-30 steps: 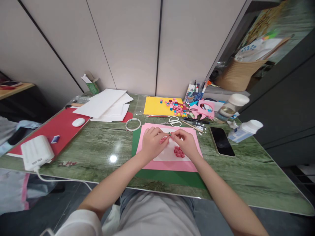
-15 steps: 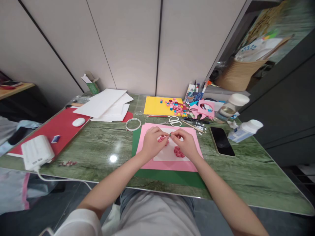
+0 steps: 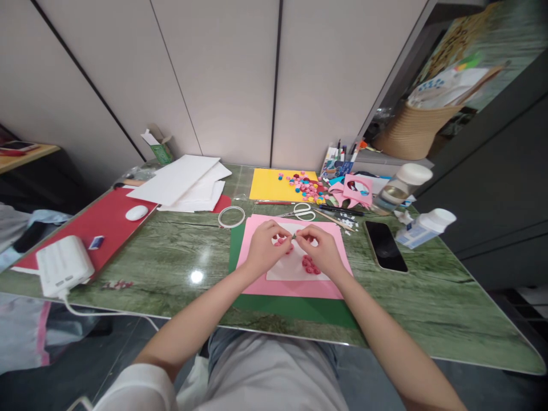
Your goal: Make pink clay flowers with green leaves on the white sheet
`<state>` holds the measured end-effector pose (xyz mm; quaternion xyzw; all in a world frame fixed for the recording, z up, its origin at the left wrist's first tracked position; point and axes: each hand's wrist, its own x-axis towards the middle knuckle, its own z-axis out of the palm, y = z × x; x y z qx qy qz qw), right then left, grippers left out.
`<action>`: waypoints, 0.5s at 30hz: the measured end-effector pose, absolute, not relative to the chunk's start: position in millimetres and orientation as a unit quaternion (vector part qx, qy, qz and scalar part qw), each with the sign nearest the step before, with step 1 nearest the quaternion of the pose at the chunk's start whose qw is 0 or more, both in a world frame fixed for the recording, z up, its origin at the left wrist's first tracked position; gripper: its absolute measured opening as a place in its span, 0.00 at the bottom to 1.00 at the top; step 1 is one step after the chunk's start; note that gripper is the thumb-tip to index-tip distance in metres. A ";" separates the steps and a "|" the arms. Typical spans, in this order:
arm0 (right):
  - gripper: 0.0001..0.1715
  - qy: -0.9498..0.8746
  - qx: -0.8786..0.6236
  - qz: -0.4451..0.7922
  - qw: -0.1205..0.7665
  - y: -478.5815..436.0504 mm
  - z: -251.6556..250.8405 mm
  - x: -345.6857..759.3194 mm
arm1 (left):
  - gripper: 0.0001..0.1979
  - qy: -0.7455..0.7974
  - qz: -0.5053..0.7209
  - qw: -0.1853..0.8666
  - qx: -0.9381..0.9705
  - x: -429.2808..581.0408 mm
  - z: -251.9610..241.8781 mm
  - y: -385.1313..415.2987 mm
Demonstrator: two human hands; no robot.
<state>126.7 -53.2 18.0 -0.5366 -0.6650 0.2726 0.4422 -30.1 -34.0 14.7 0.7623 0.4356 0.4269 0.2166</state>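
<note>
My left hand (image 3: 266,244) and my right hand (image 3: 317,246) meet fingertip to fingertip over a white sheet (image 3: 280,273). Pinched between them is a small green piece (image 3: 294,236), too small to make out clearly. On the white sheet sits a cluster of dark pink rolled-paper flowers (image 3: 310,265), below my right hand. More pink flowers (image 3: 282,244) lie beside my left fingers, partly hidden by them. Under the white sheet are a pink sheet (image 3: 291,289) and a larger green sheet (image 3: 299,308).
White-handled scissors (image 3: 303,212) and a roll of tape (image 3: 232,217) lie beyond the sheets. Small coloured paper rolls (image 3: 306,185) cover part of a yellow sheet (image 3: 263,184). A phone (image 3: 386,245) and two bottles stand right; a power bank (image 3: 65,265) sits left.
Both hands stay almost in place, fingertips still together around the small green piece. The fingers have shifted very slightly; the view moved a little.
</note>
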 end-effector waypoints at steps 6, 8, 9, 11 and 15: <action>0.06 -0.659 -0.542 0.290 0.433 -49.7 18.9 133.4 | 0.03 0.440 0.441 0.260 0.738 -31.2 15.1 -29.5; 0.07 -0.656 -0.546 0.299 0.427 -47.0 19.4 137.7 | 0.03 0.438 0.443 0.274 0.733 -31.6 15.0 -27.7; 0.07 -0.655 -0.547 0.303 0.424 -45.8 19.6 139.9 | 0.03 0.438 0.444 0.279 0.730 -31.6 15.0 -27.3; 0.07 -0.655 -0.546 0.309 0.422 -43.9 20.2 143.5 | 0.03 0.437 0.444 0.284 0.729 -30.9 15.0 -28.0; 0.06 -0.663 -0.544 0.297 0.420 -44.8 21.1 144.1 | 0.03 0.435 0.438 0.271 0.739 -27.2 14.0 -33.2</action>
